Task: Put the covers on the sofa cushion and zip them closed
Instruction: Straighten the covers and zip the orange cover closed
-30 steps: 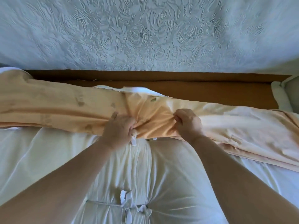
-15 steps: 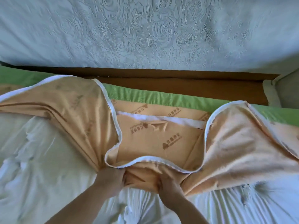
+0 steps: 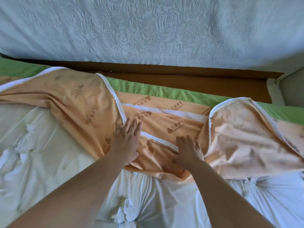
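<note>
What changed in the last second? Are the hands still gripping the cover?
No. Both hands pulled the bunched orange cover toward the person, spreading its opening, then let go: left hand and right hand now lie flat on it. The white cushion stays underneath.

White rose-embossed surface (image 3: 148, 30) above brown strip (image 3: 205, 81).

cover (image 3: 74, 102): peach fabric, brown logo print, white-taped opening edge (image 3: 164, 111), green band (image 3: 164, 92) along far side. Unzipped, draped over the cushion's far edge, two flaps folded back. cushion (image 3: 49, 162): white, tufted, flat, mostly uncovered.
</note>
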A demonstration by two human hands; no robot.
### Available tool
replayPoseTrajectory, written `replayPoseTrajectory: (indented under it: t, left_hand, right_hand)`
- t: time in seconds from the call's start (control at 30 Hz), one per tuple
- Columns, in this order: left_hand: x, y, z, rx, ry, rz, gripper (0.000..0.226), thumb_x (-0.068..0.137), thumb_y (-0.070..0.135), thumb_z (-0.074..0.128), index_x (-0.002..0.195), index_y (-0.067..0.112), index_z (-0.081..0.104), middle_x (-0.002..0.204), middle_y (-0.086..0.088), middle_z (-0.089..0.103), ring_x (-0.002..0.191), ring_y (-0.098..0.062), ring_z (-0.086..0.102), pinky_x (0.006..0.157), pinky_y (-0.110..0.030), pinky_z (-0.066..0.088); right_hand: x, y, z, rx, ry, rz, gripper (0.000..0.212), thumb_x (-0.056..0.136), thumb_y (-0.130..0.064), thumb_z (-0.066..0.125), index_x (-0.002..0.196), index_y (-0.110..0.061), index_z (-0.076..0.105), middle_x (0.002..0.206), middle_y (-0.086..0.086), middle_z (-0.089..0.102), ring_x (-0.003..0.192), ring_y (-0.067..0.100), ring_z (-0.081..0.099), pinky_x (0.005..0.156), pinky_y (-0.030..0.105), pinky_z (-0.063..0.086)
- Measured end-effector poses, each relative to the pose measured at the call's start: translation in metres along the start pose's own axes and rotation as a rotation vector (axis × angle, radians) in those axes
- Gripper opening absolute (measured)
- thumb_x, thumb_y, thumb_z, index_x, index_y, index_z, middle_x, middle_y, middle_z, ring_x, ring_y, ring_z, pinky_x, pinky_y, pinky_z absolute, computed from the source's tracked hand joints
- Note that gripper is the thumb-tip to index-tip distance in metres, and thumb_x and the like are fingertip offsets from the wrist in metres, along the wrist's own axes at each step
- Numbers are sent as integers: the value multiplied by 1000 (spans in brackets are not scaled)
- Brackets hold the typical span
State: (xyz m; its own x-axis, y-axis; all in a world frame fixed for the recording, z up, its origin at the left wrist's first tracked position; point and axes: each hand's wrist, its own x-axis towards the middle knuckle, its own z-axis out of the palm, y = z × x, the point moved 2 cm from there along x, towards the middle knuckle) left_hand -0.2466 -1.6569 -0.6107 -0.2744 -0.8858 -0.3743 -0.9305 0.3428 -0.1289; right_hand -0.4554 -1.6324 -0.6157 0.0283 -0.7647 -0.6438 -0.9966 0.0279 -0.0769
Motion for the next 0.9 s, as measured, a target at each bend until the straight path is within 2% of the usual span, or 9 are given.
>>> replayPoseTrajectory:
  t: [0.03, 0.1, 0.23, 0.33, 0.4, 0.47, 0.6, 0.7, 0.9]
  left_hand:
    - [2, 2, 4, 12, -124, 7, 93, 71, 47, 69, 145, 15, 22, 148, -6, 31, 140, -29, 22, 113, -54, 5]
    - [-4, 7, 11, 49, -261, 56, 67, 83, 38, 59, 140, 17, 30, 133, -3, 50, 128, -27, 42, 114, -48, 6]
    - [-41, 20, 27, -247, -467, 73, 56, 87, 14, 51, 139, 17, 29, 128, -6, 54, 112, -26, 55, 92, -32, 40]
    - [-76, 26, 35, -361, -559, 67, 24, 94, 28, 40, 116, 21, 48, 100, 1, 59, 89, -17, 55, 82, -29, 44]
    - [-103, 31, 36, -336, -661, 71, 39, 92, 52, 36, 113, 21, 49, 97, 0, 59, 89, -18, 56, 77, -30, 43]
    - [-121, 34, 36, -239, -682, 88, 53, 83, 65, 45, 111, 20, 50, 106, -3, 61, 99, -22, 57, 76, -30, 40]
    - [-143, 38, 30, -50, -641, 170, 27, 89, 29, 52, 115, 20, 56, 117, -4, 60, 109, -24, 56, 82, -32, 43]
    - [-172, 47, 38, 29, -621, 230, 29, 90, 29, 50, 116, 20, 57, 121, -7, 59, 113, -28, 55, 87, -34, 43]
    - [-221, 44, 71, 59, -545, 182, 31, 92, 13, 38, 118, 23, 52, 119, -5, 58, 109, -27, 56, 80, -36, 40]
  right_hand:
    - [4, 2, 3, -65, -65, -24, 80, 78, -43, 61, 143, -19, 20, 147, 2, 25, 140, 23, 20, 116, 44, 14]
    - [1, 2, 2, -166, -103, -45, 74, 78, -45, 63, 136, -16, 29, 137, 5, 38, 130, 25, 37, 111, 40, 24]
    - [-23, 4, 14, -32, -166, -48, 46, 91, -21, 44, 135, -18, 32, 128, 9, 54, 119, 29, 51, 93, 35, 44]
    - [-43, 13, 25, -53, -123, -151, 41, 92, -15, 37, 131, -24, 45, 132, 2, 52, 122, 24, 48, 97, 30, 41]
    - [-65, 19, 25, -17, -140, -135, 33, 92, -15, 37, 121, -22, 52, 126, 2, 56, 117, 25, 51, 91, 29, 41]
    - [-82, 25, 53, 39, -196, -119, 26, 92, -20, 37, 114, -20, 52, 121, 8, 58, 113, 29, 53, 90, 32, 42]
    - [-144, 12, 125, 294, -364, -26, 29, 92, -34, 38, 118, -28, 50, 123, 14, 56, 119, 31, 51, 99, 35, 41]
    - [-194, 3, 155, 375, -296, 107, 29, 92, -37, 40, 117, -27, 48, 122, 10, 59, 117, 22, 53, 97, 31, 37]
    - [-213, -9, 159, 325, -199, 42, 30, 96, -37, 36, 114, -18, 49, 120, 13, 58, 111, 29, 55, 77, 31, 38]
